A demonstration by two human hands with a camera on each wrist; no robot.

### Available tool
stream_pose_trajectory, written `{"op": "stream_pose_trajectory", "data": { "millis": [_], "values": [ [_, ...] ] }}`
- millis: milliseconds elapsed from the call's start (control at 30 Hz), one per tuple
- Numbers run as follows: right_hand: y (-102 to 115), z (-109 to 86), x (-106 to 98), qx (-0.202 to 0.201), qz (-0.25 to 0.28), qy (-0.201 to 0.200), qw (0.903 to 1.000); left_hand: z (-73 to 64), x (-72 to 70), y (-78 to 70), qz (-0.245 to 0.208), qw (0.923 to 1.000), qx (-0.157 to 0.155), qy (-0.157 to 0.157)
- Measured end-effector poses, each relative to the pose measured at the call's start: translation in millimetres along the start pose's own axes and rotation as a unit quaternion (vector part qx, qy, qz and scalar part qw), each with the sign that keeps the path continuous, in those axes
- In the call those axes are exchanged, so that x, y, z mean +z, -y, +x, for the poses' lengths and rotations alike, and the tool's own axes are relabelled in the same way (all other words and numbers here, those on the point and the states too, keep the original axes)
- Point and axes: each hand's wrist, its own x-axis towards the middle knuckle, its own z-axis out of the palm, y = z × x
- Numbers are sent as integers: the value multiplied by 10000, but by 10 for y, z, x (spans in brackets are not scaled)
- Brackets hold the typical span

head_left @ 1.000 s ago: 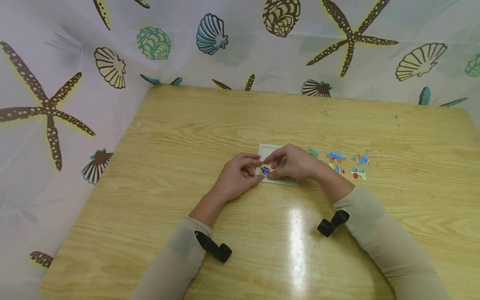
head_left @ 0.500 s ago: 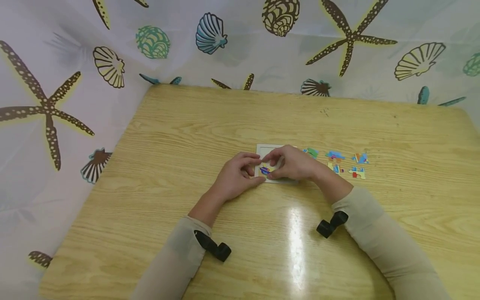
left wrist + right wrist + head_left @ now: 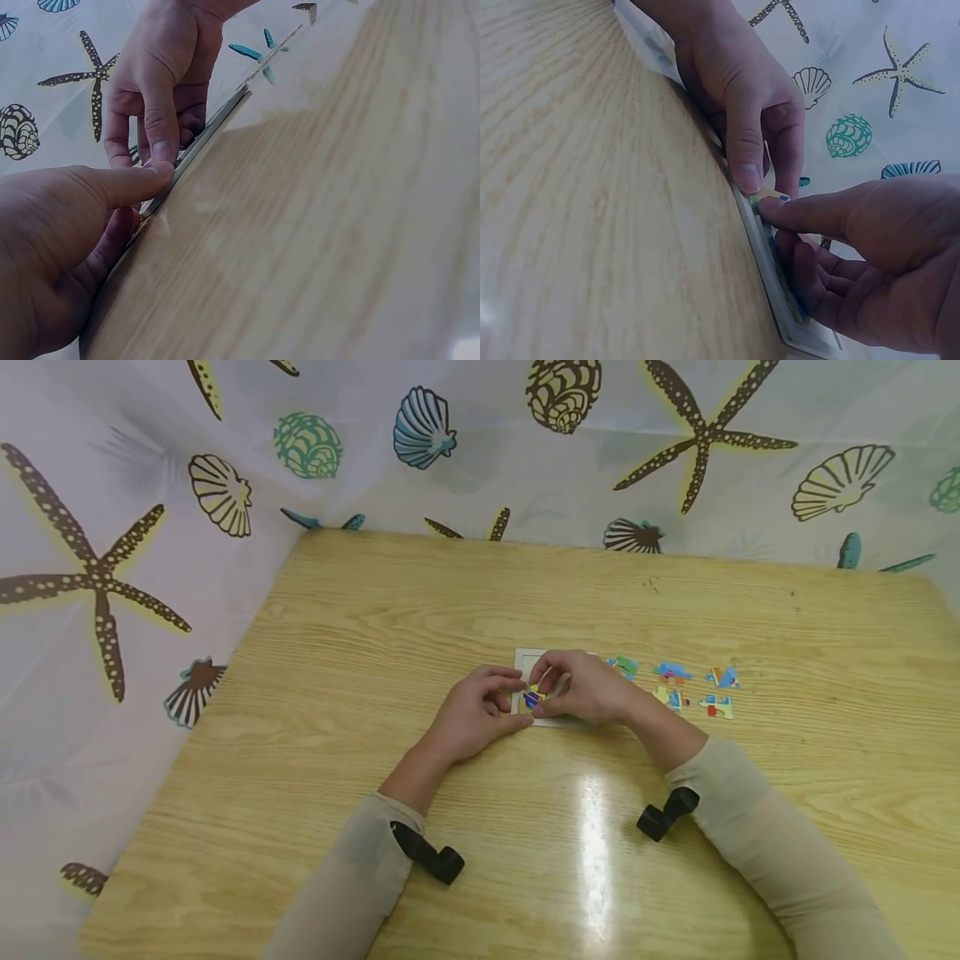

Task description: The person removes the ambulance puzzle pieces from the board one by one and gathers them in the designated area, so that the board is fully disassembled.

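In the head view a small puzzle tray [image 3: 529, 658] with a pale border lies on the table, partly covered by both hands. My left hand [image 3: 476, 710] holds its left edge, the thumb along the near border. From the right, my right hand [image 3: 588, 687] pinches a yellow and blue puzzle piece [image 3: 532, 699] between thumb and fingers, over the tray's left part. In the right wrist view this piece [image 3: 774, 196] shows just a corner near the left thumb. The left wrist view has the tray [image 3: 196, 150] nearly edge-on, its inside hidden.
Several loose puzzle pieces lie to the right of the tray, among them a green one [image 3: 623, 667], a blue one [image 3: 672, 672] and one with a red patch [image 3: 717, 706]. A shell-patterned cloth [image 3: 495, 468] hangs behind the wooden table [image 3: 375, 610].
The piece in my right hand has turned slightly, and the right fingertips have shifted a little with it. My left hand stays nearly still at the tray.
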Motion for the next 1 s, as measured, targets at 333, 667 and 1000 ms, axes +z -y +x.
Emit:
{"op": "stream_pose_trajectory", "data": {
  "millis": [333, 667, 1000],
  "values": [
    [-69, -15, 0, -6, 795, -143, 9967, -3, 3, -5, -38, 10000, -86, 19],
    [-121, -149, -81, 92, 1341, -344, 9903, 3, -4, -8, 54, 9999, -111, -24],
    [-282, -311, -178, 423, 1338, -589, 9883, 10, 3, -26, 14, 9999, -163, -7]
  ]
}}
